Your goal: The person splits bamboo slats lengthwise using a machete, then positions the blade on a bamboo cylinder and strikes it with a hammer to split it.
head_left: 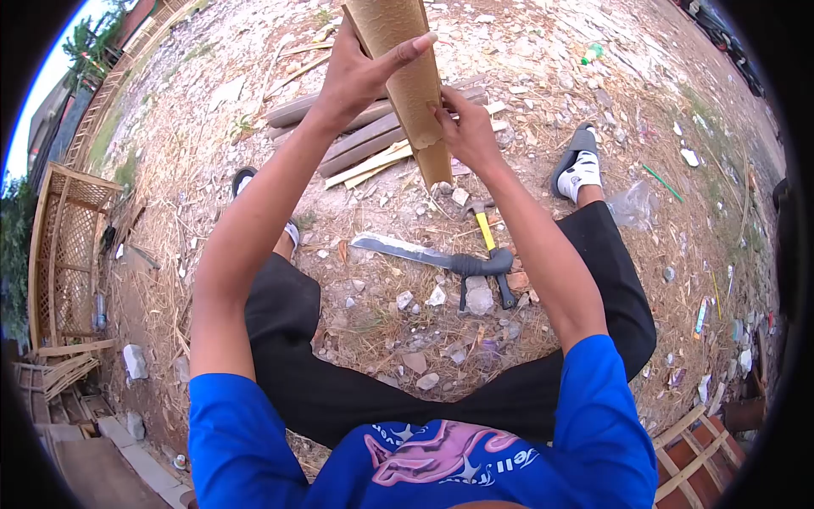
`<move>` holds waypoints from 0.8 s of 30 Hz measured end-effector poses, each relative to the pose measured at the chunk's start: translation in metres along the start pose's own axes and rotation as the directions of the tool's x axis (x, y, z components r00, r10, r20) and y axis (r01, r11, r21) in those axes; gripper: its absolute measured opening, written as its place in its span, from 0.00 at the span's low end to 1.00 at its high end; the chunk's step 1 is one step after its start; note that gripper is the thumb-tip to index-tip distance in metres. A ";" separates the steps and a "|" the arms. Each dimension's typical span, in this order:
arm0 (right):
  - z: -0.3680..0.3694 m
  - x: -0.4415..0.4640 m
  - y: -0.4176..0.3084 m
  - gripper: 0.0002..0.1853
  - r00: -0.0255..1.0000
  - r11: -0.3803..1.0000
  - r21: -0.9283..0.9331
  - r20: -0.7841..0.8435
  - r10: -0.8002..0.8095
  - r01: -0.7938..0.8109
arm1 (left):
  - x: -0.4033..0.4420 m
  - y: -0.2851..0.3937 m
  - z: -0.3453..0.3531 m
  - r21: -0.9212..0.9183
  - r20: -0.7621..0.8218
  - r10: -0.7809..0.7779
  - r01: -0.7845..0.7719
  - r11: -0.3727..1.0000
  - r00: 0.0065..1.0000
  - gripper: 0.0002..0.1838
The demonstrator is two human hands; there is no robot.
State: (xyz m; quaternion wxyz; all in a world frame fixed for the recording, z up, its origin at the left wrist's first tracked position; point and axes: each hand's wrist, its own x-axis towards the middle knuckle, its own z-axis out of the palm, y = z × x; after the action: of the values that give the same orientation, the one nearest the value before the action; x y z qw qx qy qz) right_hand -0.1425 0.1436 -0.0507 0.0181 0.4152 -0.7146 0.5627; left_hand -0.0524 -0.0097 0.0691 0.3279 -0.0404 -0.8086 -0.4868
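Note:
A long tan wooden plank (398, 47) stands nearly upright in front of me, its top running out of view. Its surface is rough, and the front face ends in a jagged edge above its narrower foot. My left hand (366, 75) is wrapped round its left side, high up, thumb across the front face. Lower down, my right hand (466, 131) grips the right edge, with some fingers hidden behind. On the ground below lie a machete (407, 249) with a black-wrapped handle and a hammer (484, 229) with a yellow and black handle, partly under the machete's handle.
Several wooden slats (360, 148) lie piled behind the plank. Stones and dry straw cover the ground between my legs. A lattice wooden frame (72, 254) stands at the left, and a clear plastic bag (632, 206) lies beside my right leg.

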 end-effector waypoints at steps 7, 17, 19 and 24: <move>0.007 -0.057 0.002 0.28 0.998 0.983 -0.183 0.047 0.045 -0.036 | -0.028 0.004 -0.025 0.086 -0.211 -0.064 0.083 0.993 0.975 0.23; -0.023 -0.242 0.042 0.39 0.754 0.628 -0.734 0.560 0.342 0.260 | -0.022 0.003 -0.014 -0.154 -0.313 0.015 -0.066 0.986 0.950 0.16; -0.018 -0.234 0.043 0.37 0.745 0.630 -0.743 0.548 0.381 0.225 | -0.021 0.010 0.000 -0.270 -0.323 0.004 -0.097 0.958 0.946 0.15; 0.004 -0.241 0.073 0.32 0.731 0.681 -0.721 0.533 0.426 0.128 | -0.027 0.010 0.007 -0.019 -0.196 0.011 -0.015 1.000 0.981 0.27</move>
State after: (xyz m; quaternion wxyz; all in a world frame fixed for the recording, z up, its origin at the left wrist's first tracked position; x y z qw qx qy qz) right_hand -0.0277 0.2798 -0.2283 -0.1271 0.4809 -0.8660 0.0511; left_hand -0.0311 0.0078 0.0589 0.4087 -0.0008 -0.7671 -0.4945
